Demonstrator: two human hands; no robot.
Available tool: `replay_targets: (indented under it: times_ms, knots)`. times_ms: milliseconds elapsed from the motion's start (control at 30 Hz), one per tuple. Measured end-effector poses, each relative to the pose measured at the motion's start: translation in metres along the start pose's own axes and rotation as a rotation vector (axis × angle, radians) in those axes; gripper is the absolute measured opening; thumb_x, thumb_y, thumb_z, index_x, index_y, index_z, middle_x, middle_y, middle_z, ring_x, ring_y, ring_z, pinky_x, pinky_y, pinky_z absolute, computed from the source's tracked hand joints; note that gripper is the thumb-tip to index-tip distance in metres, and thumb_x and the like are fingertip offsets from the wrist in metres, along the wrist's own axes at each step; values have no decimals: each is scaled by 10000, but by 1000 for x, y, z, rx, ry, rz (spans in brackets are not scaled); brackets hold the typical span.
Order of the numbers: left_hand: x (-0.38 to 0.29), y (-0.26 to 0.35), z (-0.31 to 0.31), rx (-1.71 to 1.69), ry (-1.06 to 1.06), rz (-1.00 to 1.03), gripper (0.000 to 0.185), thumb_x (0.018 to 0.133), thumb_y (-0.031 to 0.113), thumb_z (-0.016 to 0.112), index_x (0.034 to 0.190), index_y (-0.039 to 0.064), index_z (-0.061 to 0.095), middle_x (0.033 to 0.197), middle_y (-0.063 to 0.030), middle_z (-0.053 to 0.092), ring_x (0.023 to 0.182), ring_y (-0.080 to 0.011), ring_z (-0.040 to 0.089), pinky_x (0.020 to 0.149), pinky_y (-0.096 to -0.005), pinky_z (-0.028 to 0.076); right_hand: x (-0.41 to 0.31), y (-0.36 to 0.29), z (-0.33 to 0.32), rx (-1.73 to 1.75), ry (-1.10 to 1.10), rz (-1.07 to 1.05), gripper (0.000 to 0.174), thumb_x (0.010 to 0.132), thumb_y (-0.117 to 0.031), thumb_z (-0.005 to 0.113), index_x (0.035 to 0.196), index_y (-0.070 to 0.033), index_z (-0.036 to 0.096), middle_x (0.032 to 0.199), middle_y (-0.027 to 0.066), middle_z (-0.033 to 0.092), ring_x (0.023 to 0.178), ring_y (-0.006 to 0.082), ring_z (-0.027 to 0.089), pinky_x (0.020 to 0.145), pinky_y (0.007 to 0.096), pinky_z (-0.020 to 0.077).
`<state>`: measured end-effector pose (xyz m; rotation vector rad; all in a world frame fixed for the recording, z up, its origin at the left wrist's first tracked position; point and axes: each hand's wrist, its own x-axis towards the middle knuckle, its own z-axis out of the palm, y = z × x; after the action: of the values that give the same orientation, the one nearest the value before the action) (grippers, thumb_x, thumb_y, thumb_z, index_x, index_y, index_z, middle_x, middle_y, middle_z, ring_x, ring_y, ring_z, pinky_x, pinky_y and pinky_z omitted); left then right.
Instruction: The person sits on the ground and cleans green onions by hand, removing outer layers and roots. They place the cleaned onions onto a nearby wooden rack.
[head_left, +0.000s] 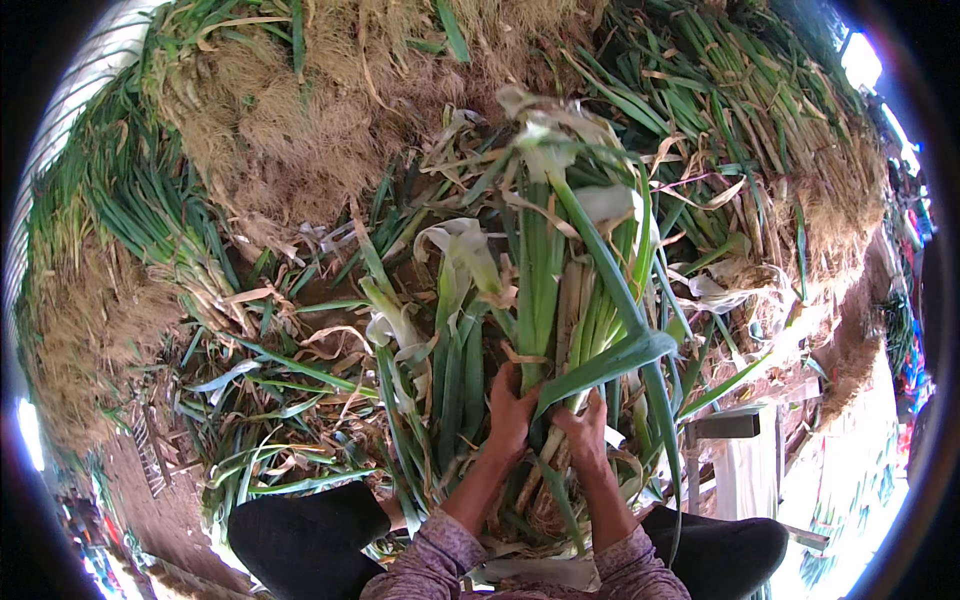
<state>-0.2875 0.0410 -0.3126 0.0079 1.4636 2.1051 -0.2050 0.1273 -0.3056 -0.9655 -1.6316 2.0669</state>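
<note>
My left hand (513, 417) is closed around thick green stalks of a large green onion (538, 292). Just to its right, my right hand (585, 429) grips pale onion stalks (568, 315), thumb pointing up. A broad green leaf (615, 367) bends across in front of both hands. Below them, a rooty stalk base (547, 516) points towards me. Blurred pale leaf sheaths (546, 154) stand at the far end of the stalks. Loose leaves (461, 360) lie left of my left hand.
A mound of onions with tan fibrous roots (285, 127) rises ahead. More bundles lie at left (161, 240) and right (742, 112). Peeled leaves (300, 405) litter the ground. A wooden frame (727, 424) stands at right, near my dark-clad knees (307, 532).
</note>
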Motion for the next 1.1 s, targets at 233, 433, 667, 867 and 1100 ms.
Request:
replay_targets:
  times_ms: [233, 433, 667, 867, 1100]
  knots:
    - [16, 77, -15, 17, 115, 232, 381, 808, 56, 638, 1172, 6, 538, 1082, -78, 618, 978, -203, 595, 860, -328, 458, 60, -58, -35, 96, -465, -349, 661, 744, -165, 736, 1302, 6, 426, 1263, 199, 452, 1128, 285, 498, 904, 390, 478]
    - [88, 171, -96, 1289, 130, 85, 570, 822, 238, 667, 1277, -40, 465, 1131, -211, 621, 1031, -352, 609, 857, -438, 477, 144, -119, -144, -1218, 53, -222, 541, 677, -256, 714, 1149, -18, 599, 941, 261, 653, 908, 380, 643, 814, 437, 509]
    - [-66, 234, -94, 1345, -490, 75, 449, 860, 266, 635, 1203, -15, 561, 1151, -224, 621, 1021, -333, 631, 874, -380, 493, 84, -52, -121, -1130, -44, -328, 308, 821, -235, 612, 1080, -74, 647, 819, 164, 686, 777, 309, 678, 732, 420, 538]
    - [-127, 207, -81, 1338, -527, -111, 381, 864, 241, 643, 1161, 9, 584, 1062, -223, 632, 881, -375, 641, 754, -418, 505, 50, 60, -60, -1044, -405, -46, 311, 897, -209, 526, 1137, -37, 625, 969, 192, 667, 857, 343, 648, 763, 445, 533]
    - [-113, 216, -93, 1554, -549, 145, 438, 857, 214, 630, 1232, 14, 525, 1139, -208, 610, 995, -383, 605, 833, -430, 499, 65, 136, -8, -1432, -266, 23, 265, 860, -84, 592, 1108, 8, 600, 1031, 182, 614, 952, 335, 568, 848, 472, 440]
